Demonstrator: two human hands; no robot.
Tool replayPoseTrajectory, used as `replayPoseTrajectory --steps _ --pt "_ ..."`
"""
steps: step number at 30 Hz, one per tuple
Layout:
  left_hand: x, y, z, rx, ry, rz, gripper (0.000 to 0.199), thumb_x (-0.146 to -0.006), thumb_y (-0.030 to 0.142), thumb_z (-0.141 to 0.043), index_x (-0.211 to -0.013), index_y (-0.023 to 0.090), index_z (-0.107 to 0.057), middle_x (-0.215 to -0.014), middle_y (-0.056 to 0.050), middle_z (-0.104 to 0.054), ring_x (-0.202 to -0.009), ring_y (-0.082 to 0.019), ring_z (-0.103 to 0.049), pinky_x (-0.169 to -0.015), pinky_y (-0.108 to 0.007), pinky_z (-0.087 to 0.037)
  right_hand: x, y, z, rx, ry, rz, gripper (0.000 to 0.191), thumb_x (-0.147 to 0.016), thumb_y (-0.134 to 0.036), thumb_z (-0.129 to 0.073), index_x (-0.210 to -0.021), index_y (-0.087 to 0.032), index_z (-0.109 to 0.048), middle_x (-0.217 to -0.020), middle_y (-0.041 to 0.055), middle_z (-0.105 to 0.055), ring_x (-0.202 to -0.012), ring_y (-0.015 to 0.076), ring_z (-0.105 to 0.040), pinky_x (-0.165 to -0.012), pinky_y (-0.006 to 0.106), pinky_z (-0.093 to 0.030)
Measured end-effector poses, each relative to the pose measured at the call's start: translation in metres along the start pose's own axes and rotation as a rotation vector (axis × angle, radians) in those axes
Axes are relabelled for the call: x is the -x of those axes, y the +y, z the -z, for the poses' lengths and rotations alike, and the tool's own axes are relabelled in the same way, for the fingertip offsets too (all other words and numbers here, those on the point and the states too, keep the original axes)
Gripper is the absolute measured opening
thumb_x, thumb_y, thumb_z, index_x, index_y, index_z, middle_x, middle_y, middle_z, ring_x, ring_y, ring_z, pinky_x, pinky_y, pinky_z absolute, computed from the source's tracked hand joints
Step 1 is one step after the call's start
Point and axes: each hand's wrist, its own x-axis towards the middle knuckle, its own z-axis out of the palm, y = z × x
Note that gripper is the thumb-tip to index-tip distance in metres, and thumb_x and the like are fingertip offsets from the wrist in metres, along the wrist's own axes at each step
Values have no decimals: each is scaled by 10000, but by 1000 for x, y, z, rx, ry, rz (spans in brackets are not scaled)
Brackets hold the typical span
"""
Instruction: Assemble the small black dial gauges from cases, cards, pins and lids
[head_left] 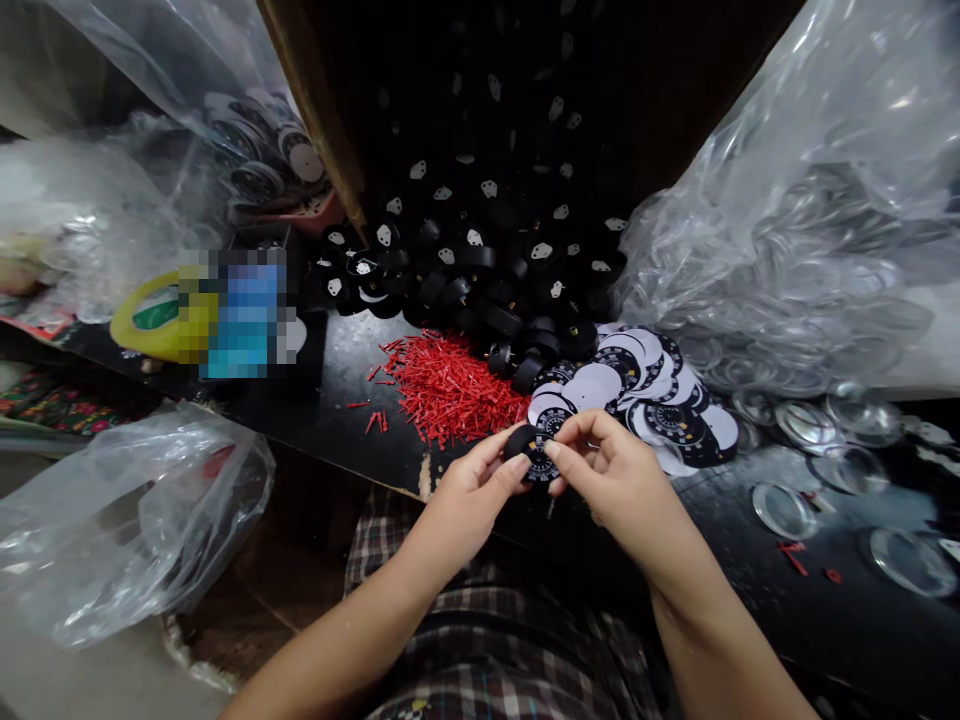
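Above my lap, my left hand point(481, 482) grips a round black gauge housing point(518, 441) between thumb and fingers. A black dial disc point(541, 464) with white numbers lies against the housing's face, partly overlapping it. My right hand point(604, 463) pinches the dial's upper right edge between thumb and forefinger, its other fingers curled beneath. Just beyond my hands spreads a heap of red pointers point(448, 388). To its right lies a pile of loose dial discs point(652, 390), some black side up and some white side up.
Many black housings point(472, 275) fill the dark bin behind the pointers. At right, clear round covers point(784, 510) lie on the black table point(847, 620), below a plastic bag point(787, 220) of more covers. A yellow tape roll point(127, 315) stands at left.
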Motion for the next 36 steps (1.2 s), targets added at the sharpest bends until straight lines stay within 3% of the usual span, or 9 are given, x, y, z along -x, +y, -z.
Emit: replayPoseTrajectory --steps 9,12,15,20,23,26,29,32,36 --pt "2 -3 -2 -31 -12 -36 378 -795 236 -678 -1169 218 -626 -1167 -45 -677 -1135 -229 -589 -985 -332 -444 -5 10 5 230 -34 119 195 -813 -380 -594 -799 -209 -502 -672 -24 -569 -578 132 -587 -555 259 -465" --pt "8 -4 -4 -73 -3 -48 304 -803 186 -642 -1105 212 -650 -1150 -50 -677 -1122 -229 -590 -983 -326 -438 7 15 3 258 -23 144 193 -831 -383 -592 -912 -215 -542 -803 19 -635 -702 158 -615 -613 268 -493" --pt "19 -5 -2 -191 -17 -52 290 -809 143 -603 -1086 210 -657 -1122 -46 -685 -1084 -217 -604 -969 -302 -438 28 19 0 233 -90 157 211 -889 -330 -520 -1071 -229 -552 -1016 55 -659 -873 175 -640 -744 291 -518" --pt "34 -5 13 -354 -8 -60 291 -819 157 -599 -1097 225 -650 -1082 -30 -687 -1022 -191 -619 -931 -281 -456 35 18 -2 331 -163 288 215 -912 -271 -497 -1109 -237 -575 -1069 45 -666 -938 169 -636 -814 292 -498" --pt "32 -5 25 -240 112 -104 267 -811 188 -631 -1075 227 -637 -1084 -20 -680 -1052 -185 -607 -953 -289 -451 13 10 -9 525 -163 374 171 -923 -255 -484 -1003 -227 -633 -994 39 -686 -932 198 -619 -816 331 -460" --pt "23 -3 30 4 241 -103 266 -816 248 -649 -1076 215 -606 -1078 -30 -672 -1043 -199 -614 -919 -320 -484 -11 2 -24 937 -54 371 154 -907 -228 -501 -858 -192 -642 -843 51 -680 -844 242 -599 -757 379 -400" --pt "13 2 28 217 279 -83 282 -811 244 -657 -1079 191 -586 -1087 -52 -670 -1057 -217 -620 -920 -351 -501 -22 -2 -39 1186 -12 387 127 -889 -242 -533 -864 -155 -621 -846 87 -670 -860 278 -593 -752 398 -355" --pt "5 6 25 332 260 -69 296 -821 212 -640 -1108 179 -570 -1118 -69 -670 -1097 -220 -615 -968 -369 -487 -23 -1 -43 1202 -16 393 125 -887 -216 -529 -814 -150 -606 -817 93 -668 -835 275 -596 -724 386 -326" --pt "6 7 24 334 239 -54 265 -837 211 -630 -1090 165 -564 -1093 -82 -684 -1043 -220 -651 -949 -368 -501 -24 7 -32 1074 -30 385 153 -900 -231 -534 -768 -180 -591 -761 32 -665 -768 220 -597 -709 354 -315"
